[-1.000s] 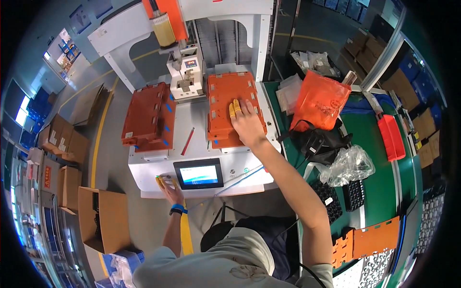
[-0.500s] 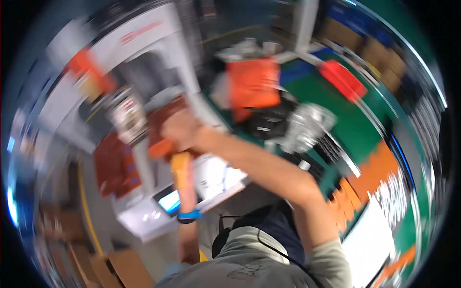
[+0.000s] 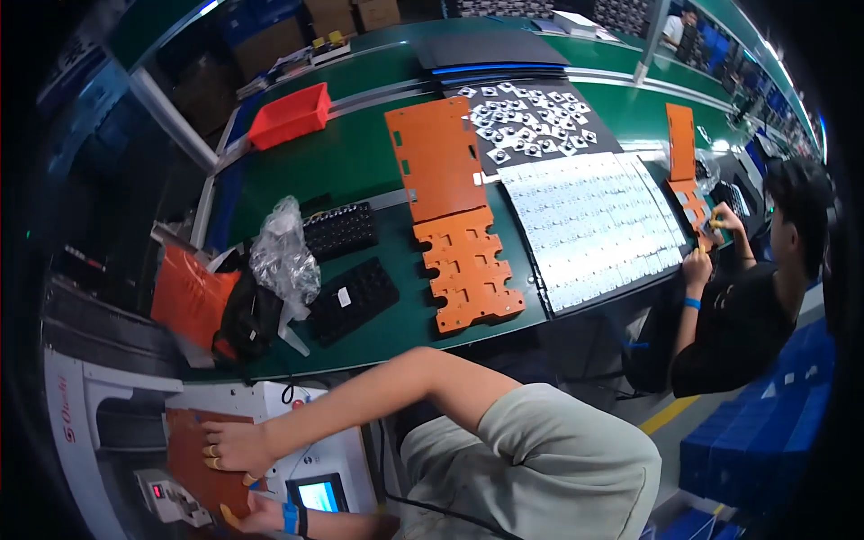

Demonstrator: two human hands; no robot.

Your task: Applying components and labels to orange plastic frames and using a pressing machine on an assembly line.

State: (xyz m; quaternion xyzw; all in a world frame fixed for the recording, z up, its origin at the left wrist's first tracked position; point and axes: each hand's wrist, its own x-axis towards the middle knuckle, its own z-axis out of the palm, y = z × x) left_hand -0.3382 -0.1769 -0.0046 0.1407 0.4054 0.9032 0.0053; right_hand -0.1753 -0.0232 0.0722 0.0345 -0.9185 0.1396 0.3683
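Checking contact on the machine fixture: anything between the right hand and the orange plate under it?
Nothing visible does. The right hand lies flat on the orange plate on the white machine, fingers touching its surface. The left hand sits lower, beside the small screen, clear of the plate.

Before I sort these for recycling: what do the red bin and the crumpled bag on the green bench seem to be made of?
The red bin looks like rigid moulded plastic: uniform colour, smooth thin walls, dull sheen. The crumpled bag appears to be thin clear plastic film: see-through, creased, with bright glints. Neither can be confirmed by look alone.
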